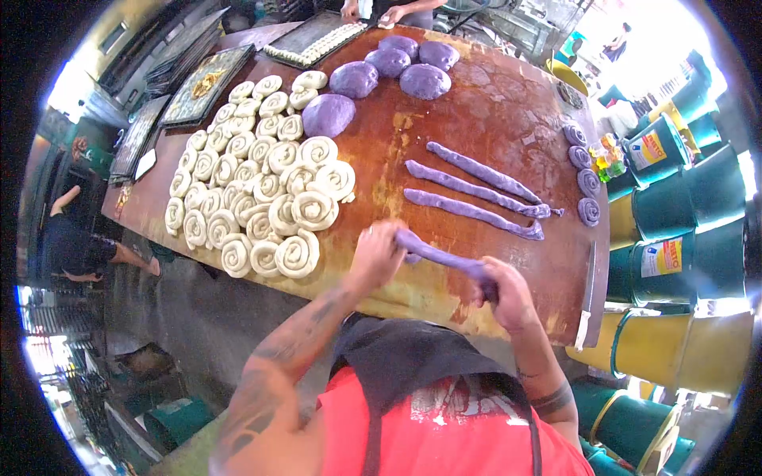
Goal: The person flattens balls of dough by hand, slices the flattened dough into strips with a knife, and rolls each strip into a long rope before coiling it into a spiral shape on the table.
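Observation:
A purple dough rope (441, 255) is stretched between my two hands, just over the near edge of the table. My left hand (379, 252) is closed around one end of it. At the other end, my right hand (506, 293) grips the dough, and a darker end pokes out below the fingers. Beyond my hands, several purple dough strips (476, 173) lie side by side on the wooden table (476, 103). To the left of my left hand sit many white dough coils (266, 182), packed close together.
Round purple dough balls (389, 62) rest toward the far side. Purple coils (583, 159) line the right edge, near a long knife (587, 297). Trays (313, 40) stand at the far left, where another person's hands (389, 16) work. Green and yellow buckets (667, 262) crowd the right.

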Available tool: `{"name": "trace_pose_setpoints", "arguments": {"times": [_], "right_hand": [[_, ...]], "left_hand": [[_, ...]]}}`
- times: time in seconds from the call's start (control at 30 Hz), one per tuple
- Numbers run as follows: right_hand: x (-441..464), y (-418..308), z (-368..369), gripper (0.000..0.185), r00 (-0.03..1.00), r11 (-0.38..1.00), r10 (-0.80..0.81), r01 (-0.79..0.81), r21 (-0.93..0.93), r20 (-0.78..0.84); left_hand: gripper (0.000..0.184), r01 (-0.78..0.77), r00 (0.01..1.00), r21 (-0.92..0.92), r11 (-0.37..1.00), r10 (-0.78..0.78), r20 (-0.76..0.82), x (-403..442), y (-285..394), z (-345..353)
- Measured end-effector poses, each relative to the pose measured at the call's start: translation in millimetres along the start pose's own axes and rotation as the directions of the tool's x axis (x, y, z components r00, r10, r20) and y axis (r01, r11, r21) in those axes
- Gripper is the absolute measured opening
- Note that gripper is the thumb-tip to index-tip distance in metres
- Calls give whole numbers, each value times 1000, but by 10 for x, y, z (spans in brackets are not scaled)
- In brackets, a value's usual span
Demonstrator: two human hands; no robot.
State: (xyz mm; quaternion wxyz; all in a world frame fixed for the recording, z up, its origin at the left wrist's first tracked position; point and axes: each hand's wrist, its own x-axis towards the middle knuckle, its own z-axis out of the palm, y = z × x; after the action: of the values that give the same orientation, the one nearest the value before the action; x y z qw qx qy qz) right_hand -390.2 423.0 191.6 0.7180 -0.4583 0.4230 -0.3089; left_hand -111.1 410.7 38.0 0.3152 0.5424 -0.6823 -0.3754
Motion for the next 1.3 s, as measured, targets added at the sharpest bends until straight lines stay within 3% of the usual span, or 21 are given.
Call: {"name": "trace_pose_setpoints", "arguments": {"times": [0.07, 0.1, 0.2, 0.23, 0.27, 0.33, 0.4, 0.5, 0.53, 0.6, 0.63, 0.67, 0.73, 0.83, 0.93, 0.97, 1.07, 1.1, 1.2, 1.23, 1.3], "right_hand": [[46, 95, -76, 31, 978, 978, -73, 109, 180, -194], [197, 78, -127, 29, 980, 984, -83, 109, 140, -183], [772, 211, 300, 30, 971, 983, -179, 170, -72, -156], [856, 363, 484, 31, 968, 924, -226, 176, -339, -113], [929, 509, 608, 32, 964, 790, -259, 181, -585, -52], [812, 848, 674, 35, 992, 673, 12, 83, -735, 123], [556, 958, 437, 37, 949, 395, 285, 10, -919, 133], [744, 1269, -268, 44, 951, 467, 287, -247, -849, -119], [770, 989, -123, 46, 886, 690, 323, -461, -558, -333], [1082, 1293, -89, 41, 897, 894, 150, -303, -330, -417], [1152, 1388, -12, 41, 930, 815, 26, -233, -531, -368], [1197, 1431, 66, 41, 949, 690, -87, -161, -705, -302], [1255, 1316, 176, 45, 983, 628, -23, -128, -768, -184], [984, 1189, -93, 44, 993, 853, 29, -84, -514, -114], [643, 1089, -471, 52, 985, 993, -90, 79, -83, -144], [568, 980, -553, 61, 999, 904, 27, -8, 427, -38], [542, 694, -979, 64, 984, 930, -81, 131, 343, -157], [607, 520, -1184, 63, 962, 913, -178, 239, 330, -205], [759, -504, -1681, 66, 853, 889, -359, 437, 141, -380], [872, -810, -1842, 67, 826, 844, -374, 491, 213, -422], [1336, -1213, -2289, 58, 711, 740, -483, 643, 197, -511]], "left_hand": [[57, -75, 985, 169, 983, 47, 166, -412, 383, -191], [55, -141, 964, 199, 970, 89, 250, -546, 578, -303], [49, -111, 973, 171, 979, 142, -182, -324, 406, -276], [47, 13, 955, -132, 991, -51, -291, -165, 262, -273], [46, 57, 933, -245, 968, -139, -333, -116, 285, -351], [42, 114, 866, -464, 879, -317, -387, -61, 349, -573], [41, 183, 893, -320, 930, -293, -341, -159, 280, -622], [41, 275, 931, -21, 961, -272, -242, -319, 22, -331], [41, 287, 944, 96, 953, -265, -198, -330, -70, -172], [42, 310, 941, 271, 911, -255, -222, -240, -65, 151], [43, 306, 945, 362, 881, -235, -226, -188, -31, 250], [42, 324, 936, 284, 902, -261, -236, -140, 21, 287], [38, 357, 914, 107, 928, -324, -246, -51, 193, 346], [31, 393, 902, -288, 873, -426, -63, -49, 24, 352], [30, 453, 861, -682, 573, -481, 168, 116, 377, 465], [30, 445, 852, -785, 431, -473, 223, 184, 518, 569], [31, 416, 867, -831, 370, -438, 239, 640, 940, 845], [30, 344, 884, -908, 238, -409, 228, 796, 1081, 891], [30, 299, 929, -818, 492, -345, 132, 1066, 1555, 600], [31, 299, 941, -652, 697, -330, 79, 1104, 1586, 528], [30, 356, 920, -620, 699, -379, 100, 1146, 1347, 473]]}}
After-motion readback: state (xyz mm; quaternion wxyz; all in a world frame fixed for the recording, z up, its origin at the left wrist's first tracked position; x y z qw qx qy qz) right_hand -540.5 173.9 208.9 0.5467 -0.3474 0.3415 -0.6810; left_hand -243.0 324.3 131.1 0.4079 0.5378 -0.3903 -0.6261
